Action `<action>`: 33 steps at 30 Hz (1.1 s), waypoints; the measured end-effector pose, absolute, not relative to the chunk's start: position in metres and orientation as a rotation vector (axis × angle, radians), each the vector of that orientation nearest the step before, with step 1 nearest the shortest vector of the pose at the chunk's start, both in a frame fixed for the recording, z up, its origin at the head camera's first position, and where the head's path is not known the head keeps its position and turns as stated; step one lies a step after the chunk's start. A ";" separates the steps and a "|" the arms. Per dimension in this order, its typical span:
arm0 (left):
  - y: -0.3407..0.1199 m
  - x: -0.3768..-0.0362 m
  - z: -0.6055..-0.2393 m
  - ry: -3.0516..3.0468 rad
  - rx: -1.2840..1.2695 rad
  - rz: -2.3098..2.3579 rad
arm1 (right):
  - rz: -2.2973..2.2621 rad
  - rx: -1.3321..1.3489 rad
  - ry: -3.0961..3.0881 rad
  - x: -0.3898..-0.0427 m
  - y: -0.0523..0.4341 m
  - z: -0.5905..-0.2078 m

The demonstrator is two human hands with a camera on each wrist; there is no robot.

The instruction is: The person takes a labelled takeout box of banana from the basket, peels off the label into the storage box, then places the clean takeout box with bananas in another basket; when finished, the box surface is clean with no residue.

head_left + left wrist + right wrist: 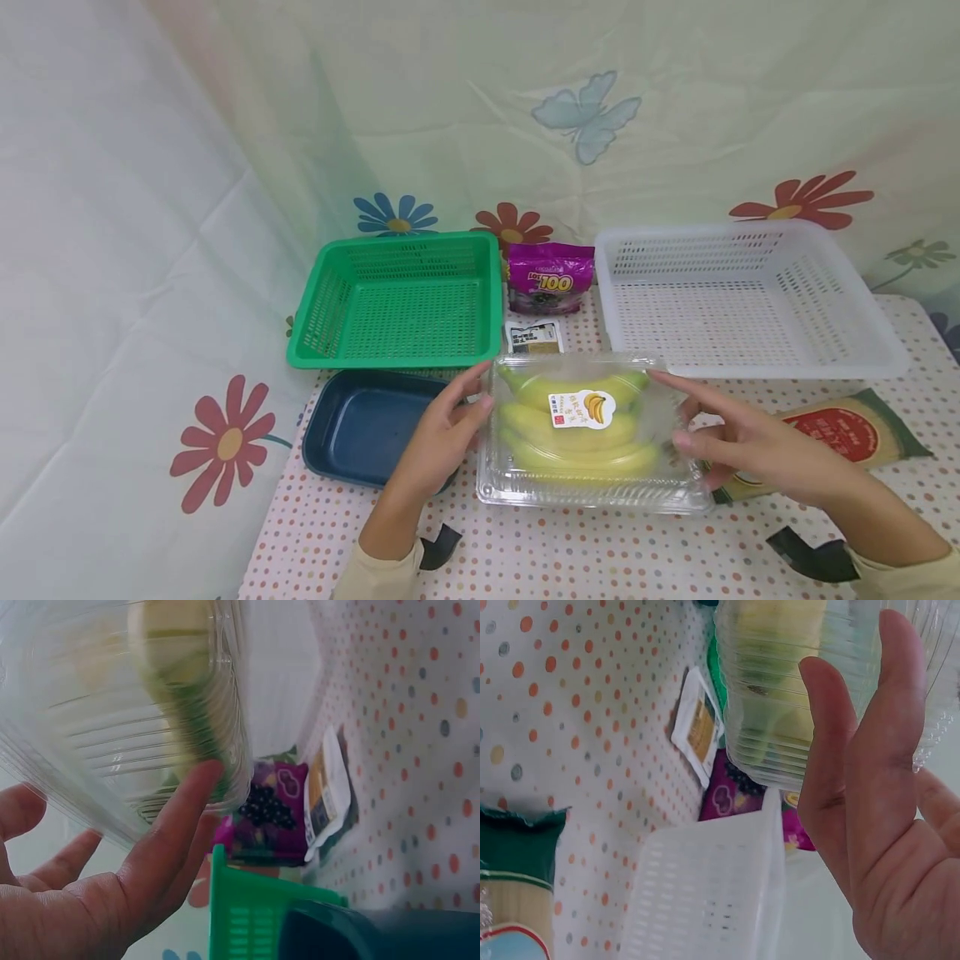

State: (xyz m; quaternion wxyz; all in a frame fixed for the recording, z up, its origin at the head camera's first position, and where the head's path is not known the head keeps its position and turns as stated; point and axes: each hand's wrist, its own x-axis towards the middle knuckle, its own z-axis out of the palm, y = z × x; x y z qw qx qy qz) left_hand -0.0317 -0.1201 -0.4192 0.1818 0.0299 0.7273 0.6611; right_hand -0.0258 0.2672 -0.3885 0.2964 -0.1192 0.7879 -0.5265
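While the white basket (750, 300) and green basket (397, 300) sit at the back of the dotted table (600, 558), the clear banana box (588, 433) lies between my hands, long axis running left to right; my left hand (442, 437) and right hand (750, 446) flank its short ends about equally near, fingers straight and spread. Whether the fingertips press the plastic I cannot tell; both wrist views are blurred.

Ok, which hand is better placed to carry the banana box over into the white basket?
Probably the right hand: it touches the banana box on the side facing the white basket. The left hand is on the far side.
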 end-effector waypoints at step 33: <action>-0.082 -0.005 -0.472 2.147 -0.048 1.791 | -1.247 -0.237 2.073 -0.028 0.257 -0.441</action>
